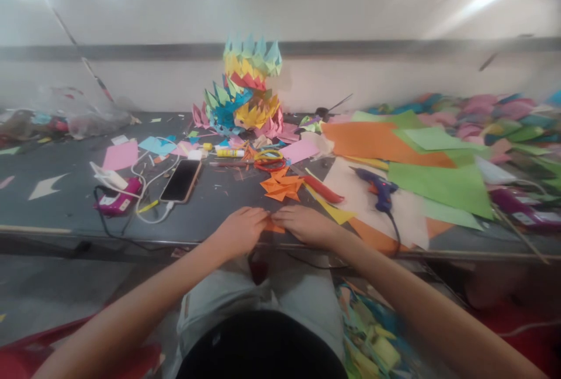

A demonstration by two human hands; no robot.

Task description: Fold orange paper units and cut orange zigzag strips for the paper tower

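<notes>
At the table's front edge, my left hand (242, 229) and my right hand (305, 225) meet over a small piece of orange paper (274, 227). Fingers of both hands are closed on it, and most of the paper is hidden beneath them. Just beyond the fingertips lies a loose cluster of folded orange paper pieces (281, 185). Behind that cluster rest red-handled scissors (269, 164). A red-orange curved tool handle (323, 188) lies to the right of the cluster.
A colourful folded-paper model (249, 107) stands at the back. On the left are a phone (181, 180) with a white cable and a purple power strip (118, 197). A blue glue gun (379, 187) lies right, among orange sheets (377, 142) and green sheets (442, 183).
</notes>
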